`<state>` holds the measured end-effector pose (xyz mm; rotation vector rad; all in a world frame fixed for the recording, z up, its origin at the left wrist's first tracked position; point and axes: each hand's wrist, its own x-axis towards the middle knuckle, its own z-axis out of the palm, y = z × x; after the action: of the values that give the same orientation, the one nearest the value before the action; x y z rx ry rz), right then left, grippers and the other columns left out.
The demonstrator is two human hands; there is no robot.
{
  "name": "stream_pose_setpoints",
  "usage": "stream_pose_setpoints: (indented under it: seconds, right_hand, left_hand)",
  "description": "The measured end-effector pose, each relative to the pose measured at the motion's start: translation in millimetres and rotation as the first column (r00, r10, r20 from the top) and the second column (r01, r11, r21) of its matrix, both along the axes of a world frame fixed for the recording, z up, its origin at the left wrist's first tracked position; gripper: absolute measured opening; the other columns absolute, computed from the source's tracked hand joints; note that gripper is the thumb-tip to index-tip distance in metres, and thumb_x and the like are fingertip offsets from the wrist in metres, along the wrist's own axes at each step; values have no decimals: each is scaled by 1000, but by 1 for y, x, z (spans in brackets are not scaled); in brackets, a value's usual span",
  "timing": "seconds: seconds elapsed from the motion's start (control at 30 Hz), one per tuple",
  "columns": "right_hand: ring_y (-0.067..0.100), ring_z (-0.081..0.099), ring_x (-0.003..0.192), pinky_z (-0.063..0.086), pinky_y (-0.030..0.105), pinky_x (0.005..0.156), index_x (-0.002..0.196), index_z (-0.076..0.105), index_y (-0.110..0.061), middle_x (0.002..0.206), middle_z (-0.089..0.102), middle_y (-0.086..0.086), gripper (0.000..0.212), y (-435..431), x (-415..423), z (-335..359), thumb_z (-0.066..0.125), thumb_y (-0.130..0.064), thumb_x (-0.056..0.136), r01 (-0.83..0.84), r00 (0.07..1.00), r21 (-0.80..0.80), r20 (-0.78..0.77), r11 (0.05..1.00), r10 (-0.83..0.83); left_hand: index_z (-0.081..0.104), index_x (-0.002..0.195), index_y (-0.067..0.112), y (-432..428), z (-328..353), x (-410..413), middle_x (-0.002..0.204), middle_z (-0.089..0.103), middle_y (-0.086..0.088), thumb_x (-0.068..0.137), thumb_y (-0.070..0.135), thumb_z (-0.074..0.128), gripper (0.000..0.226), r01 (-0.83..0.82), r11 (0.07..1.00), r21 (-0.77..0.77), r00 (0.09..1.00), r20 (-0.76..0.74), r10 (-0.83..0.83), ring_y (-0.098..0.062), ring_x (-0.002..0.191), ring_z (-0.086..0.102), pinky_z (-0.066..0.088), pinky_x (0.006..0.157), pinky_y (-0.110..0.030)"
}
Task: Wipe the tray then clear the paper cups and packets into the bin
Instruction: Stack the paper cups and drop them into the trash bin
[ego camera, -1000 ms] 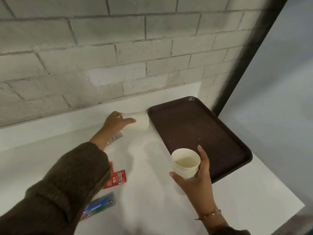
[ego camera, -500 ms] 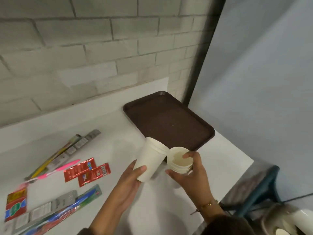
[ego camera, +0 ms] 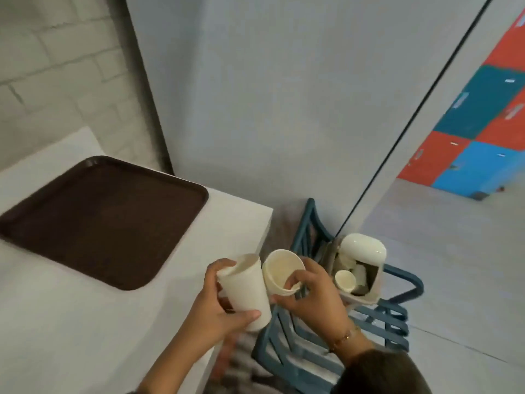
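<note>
My left hand [ego camera: 218,311] grips a tall white paper cup [ego camera: 245,292] near the table's right edge. Right beside it, my right hand [ego camera: 312,294] holds a stack of shorter paper cups [ego camera: 281,273], mouth tilted toward me, thumb over the rim. The two cups touch or nearly touch. The empty brown tray [ego camera: 108,217] lies on the white table [ego camera: 56,322] to the left. A small white bin [ego camera: 362,268] with its lid up stands on a blue chair to the right, with paper cups inside it. No packets are in view.
The blue slatted chair [ego camera: 326,345] stands against the table's right side, below my hands. A grey partition wall rises behind it. Red and blue lockers [ego camera: 483,123] are at the far right across open floor.
The view has swung right from the table to the chair and bin. Both hands have carried their cups right, to the table's edge. The packets have left the view.
</note>
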<state>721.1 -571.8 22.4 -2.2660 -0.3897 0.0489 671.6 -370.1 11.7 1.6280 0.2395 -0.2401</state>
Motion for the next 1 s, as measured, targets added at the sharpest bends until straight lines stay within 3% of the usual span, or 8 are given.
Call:
stream_pose_setpoints:
  seconds: [0.1, 0.2, 0.3, 0.4, 0.57, 0.7, 0.83, 1.0]
  right_hand:
    - [0, 45, 106, 46, 13, 88, 91, 72, -23, 120, 46, -18, 31, -60, 9, -16, 80, -38, 66, 57, 993, -51, -104, 997, -62]
    - [9, 47, 117, 47, 29, 99, 117, 58, -28, 124, 47, -17, 49, -116, 26, -31, 78, -34, 72, 165, 939, -47, -297, 985, -172]
    - [8, 42, 119, 38, 34, 106, 123, 41, -34, 121, 41, -21, 60, -163, 42, -47, 76, -30, 75, 217, 861, -7, -469, 976, -195]
    - [6, 33, 118, 29, 38, 111, 125, 29, -43, 128, 31, -20, 75, -202, 54, -71, 79, -34, 70, 179, 860, -48, -478, 983, -180]
    - [15, 33, 131, 25, 37, 112, 130, 25, -43, 143, 31, -10, 75, -245, 81, -126, 75, -33, 75, 221, 845, -44, -491, 974, -214]
    - [9, 34, 123, 25, 37, 112, 134, 31, -31, 134, 37, -9, 68, -250, 108, -150, 71, -27, 80, 262, 818, 33, -538, 965, -204]
    - [21, 38, 128, 25, 34, 111, 136, 37, -18, 140, 38, 4, 61, -250, 127, -174, 67, -27, 84, 257, 726, -43, -650, 965, -222]
    - [27, 35, 131, 23, 43, 113, 137, 37, -22, 145, 33, 6, 71, -251, 142, -196, 73, -30, 77, 249, 642, -63, -736, 966, -214]
  left_hand:
    - [58, 88, 32, -54, -8, 26, 107, 57, 16, 55, 26, 88, 45, 63, 981, 182, 998, -20, -60, -13, 98, 57, 55, 82, -28]
    - [68, 83, 28, -104, -20, 47, 99, 61, 20, 55, 40, 84, 35, 205, 935, 290, 979, -71, -192, -4, 94, 59, 48, 76, -14]
    - [64, 112, 32, -144, -40, 70, 117, 54, 21, 58, 43, 82, 58, 362, 900, 244, 930, -167, -329, -4, 107, 54, 43, 96, -19]
    - [52, 128, 25, -176, -60, 90, 127, 44, 17, 32, 66, 81, 109, 353, 927, 126, 918, -239, -317, -8, 117, 48, 40, 98, -21]
    - [41, 134, 28, -217, -89, 115, 139, 32, 9, 45, 57, 83, 103, 274, 955, 112, 932, -278, -234, -17, 129, 42, 39, 108, -39]
    - [38, 138, 16, -240, -101, 132, 130, 31, 8, 80, 8, 68, 65, 165, 977, 134, 956, -267, -125, -20, 127, 42, 39, 103, -32]
    - [38, 138, 16, -253, -113, 137, 131, 31, 9, 82, 4, 65, 63, 112, 980, 162, 957, -283, -63, -18, 125, 42, 37, 104, -32]
    - [38, 139, 18, -266, -129, 145, 142, 30, 5, 83, 13, 66, 63, 181, 962, 207, 943, -315, -109, -19, 130, 37, 34, 111, -38]
